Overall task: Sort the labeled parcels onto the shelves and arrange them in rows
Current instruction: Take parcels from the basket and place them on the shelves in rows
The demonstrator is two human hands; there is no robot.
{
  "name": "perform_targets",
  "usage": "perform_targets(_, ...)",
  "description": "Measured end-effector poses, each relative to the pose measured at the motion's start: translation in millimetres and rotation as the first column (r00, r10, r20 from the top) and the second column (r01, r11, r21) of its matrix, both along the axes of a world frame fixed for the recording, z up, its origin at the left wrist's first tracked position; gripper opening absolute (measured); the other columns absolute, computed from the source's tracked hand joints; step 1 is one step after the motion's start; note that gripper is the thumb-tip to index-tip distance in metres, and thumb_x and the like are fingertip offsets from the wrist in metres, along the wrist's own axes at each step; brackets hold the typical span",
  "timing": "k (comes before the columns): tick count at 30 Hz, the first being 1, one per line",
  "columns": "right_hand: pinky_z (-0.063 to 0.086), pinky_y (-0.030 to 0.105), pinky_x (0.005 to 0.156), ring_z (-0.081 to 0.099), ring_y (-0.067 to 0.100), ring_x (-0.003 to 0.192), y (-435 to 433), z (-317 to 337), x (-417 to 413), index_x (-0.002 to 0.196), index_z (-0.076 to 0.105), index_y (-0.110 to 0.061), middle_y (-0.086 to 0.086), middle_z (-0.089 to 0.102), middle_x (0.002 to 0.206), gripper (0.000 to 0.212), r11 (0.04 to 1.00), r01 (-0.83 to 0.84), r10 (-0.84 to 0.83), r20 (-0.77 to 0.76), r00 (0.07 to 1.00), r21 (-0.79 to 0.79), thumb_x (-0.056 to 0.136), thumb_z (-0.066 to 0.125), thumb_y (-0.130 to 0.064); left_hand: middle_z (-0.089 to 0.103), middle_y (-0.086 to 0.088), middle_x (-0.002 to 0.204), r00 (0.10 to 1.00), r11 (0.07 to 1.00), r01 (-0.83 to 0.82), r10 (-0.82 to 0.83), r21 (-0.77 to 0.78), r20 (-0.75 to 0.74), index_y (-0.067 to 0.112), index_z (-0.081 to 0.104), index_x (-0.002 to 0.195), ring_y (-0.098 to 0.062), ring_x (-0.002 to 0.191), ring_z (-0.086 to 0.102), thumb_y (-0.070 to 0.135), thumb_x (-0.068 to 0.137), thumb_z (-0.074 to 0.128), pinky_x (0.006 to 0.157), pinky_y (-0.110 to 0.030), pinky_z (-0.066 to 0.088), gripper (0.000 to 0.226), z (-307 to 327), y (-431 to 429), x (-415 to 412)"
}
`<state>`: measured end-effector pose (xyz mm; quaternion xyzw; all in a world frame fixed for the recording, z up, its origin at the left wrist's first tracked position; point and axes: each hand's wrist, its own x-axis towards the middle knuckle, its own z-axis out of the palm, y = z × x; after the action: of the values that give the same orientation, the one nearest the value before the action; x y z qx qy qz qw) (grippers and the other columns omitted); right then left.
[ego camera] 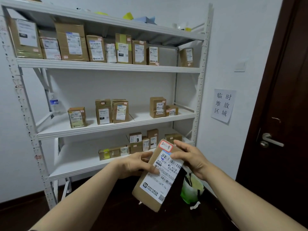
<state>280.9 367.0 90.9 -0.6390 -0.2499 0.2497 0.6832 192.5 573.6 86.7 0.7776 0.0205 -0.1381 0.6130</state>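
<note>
We take this for the label-reading step. The parcel sits tilted at five o'clock of the view; the left hand grips its left edge, thumb across the label; the right hand curls round its top right corner; its sticker reads 3-1-9. Next we must match that code to a shelf and stand the parcel in line. At eleven o'clock the upper shelf carries a long row; the middle shelf holds five boxes; the lower shelf holds a cluster at twelve o'clock of the parcel.

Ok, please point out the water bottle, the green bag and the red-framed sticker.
water bottle (54,102): head view, on its blue label
green bag (188,192): head view, on its front
red-framed sticker (165,146): head view, on its handwritten middle
</note>
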Motion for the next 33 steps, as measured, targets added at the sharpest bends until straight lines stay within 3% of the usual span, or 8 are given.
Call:
perform_targets(2,0.056,0.033,0.075,0.065,0.025,0.097,0,-5,2,0.143,0.037,-0.012,0.003,0.056,0.112,0.096,0.998,0.054,-0.053,-0.026,0.998,0.045,0.059,0.083,-0.002,0.068,-0.005,0.119,0.999,0.999,-0.044,0.045,-0.021,0.012,0.027,0.054,0.127,-0.023,0.111,0.064,0.016,0.064,0.084,0.102,-0.047,0.046,0.071,-4,1,1)
perform_targets(6,0.054,0.037,0.081,0.064,0.028,0.106,4,-16,5,0.144,0.036,-0.016,0.010,0.062,0.122,0.126,0.998,0.059,-0.058,-0.040,0.998,0.018,0.032,0.093,-0.022,0.071,-0.001,0.113,0.992,0.991,-0.118,0.121,-0.069,0.036,0.023,0.053,0.127,-0.020,0.107,0.066,0.012,0.066,0.082,0.099,-0.043,0.048,0.068,-1,0,-1)
perform_targets(12,0.057,0.036,0.071,0.070,0.023,0.094,16,-26,0,0.138,0.043,-0.020,0.009,0.068,0.116,0.104,0.995,-0.096,0.095,-0.072,0.993,-0.001,0.044,0.087,-0.013,0.071,-0.004,0.113,0.954,0.941,-0.253,0.281,-0.224,0.105,0.014,0.057,0.123,-0.022,0.106,0.066,0.018,0.063,0.085,0.097,-0.043,0.050,0.066,9,3,-2)
perform_targets(16,0.057,0.042,0.072,0.070,0.028,0.093,33,-14,-5,0.128,0.053,-0.026,0.009,0.072,0.106,0.092,0.991,-0.117,0.121,-0.075,0.990,0.059,0.042,0.085,-0.014,0.072,-0.002,0.110,0.910,0.894,-0.322,0.383,-0.310,0.160,0.010,0.060,0.121,-0.017,0.102,0.068,0.020,0.068,0.081,0.077,-0.029,0.055,0.058,26,6,-2)
perform_targets(21,0.056,0.037,0.069,0.068,0.032,0.095,43,1,0,0.129,0.054,-0.024,0.011,0.071,0.108,0.093,0.983,-0.113,0.125,-0.077,0.989,0.143,0.041,0.083,-0.016,0.070,-0.001,0.115,0.905,0.892,-0.329,0.392,-0.310,0.166,0.015,0.059,0.123,-0.018,0.108,0.065,0.015,0.069,0.080,0.097,-0.040,0.050,0.058,36,11,-5)
perform_targets(28,0.056,0.035,0.065,0.070,0.030,0.090,32,11,7,0.127,0.054,-0.023,0.012,0.072,0.106,0.093,0.977,-0.119,0.129,-0.051,0.990,0.175,0.039,0.083,-0.016,0.069,-0.004,0.117,0.899,0.885,-0.321,0.396,-0.338,0.185,0.012,0.058,0.126,-0.019,0.108,0.066,0.009,0.067,0.081,0.095,-0.039,0.052,0.063,46,1,7)
perform_targets(31,0.056,0.035,0.073,0.069,0.030,0.093,20,16,20,0.125,0.056,-0.020,0.012,0.072,0.105,0.093,0.971,-0.069,0.075,-0.020,0.997,0.229,0.036,0.084,-0.016,0.070,-0.006,0.115,0.893,0.878,-0.303,0.397,-0.370,0.212,0.011,0.057,0.127,-0.018,0.101,0.069,0.002,0.076,0.072,0.079,-0.030,0.057,0.054,53,-14,19)
perform_targets(33,0.054,0.039,0.082,0.069,0.032,0.096,13,23,32,0.121,0.058,-0.019,0.014,0.072,0.104,0.090,0.961,-0.032,0.037,-0.014,0.999,0.275,0.035,0.084,-0.017,0.070,-0.002,0.115,0.904,0.902,-0.282,0.364,-0.325,0.225,0.025,0.055,0.130,-0.019,0.105,0.067,0.012,0.070,0.081,0.088,-0.035,0.054,0.067,57,-22,30)
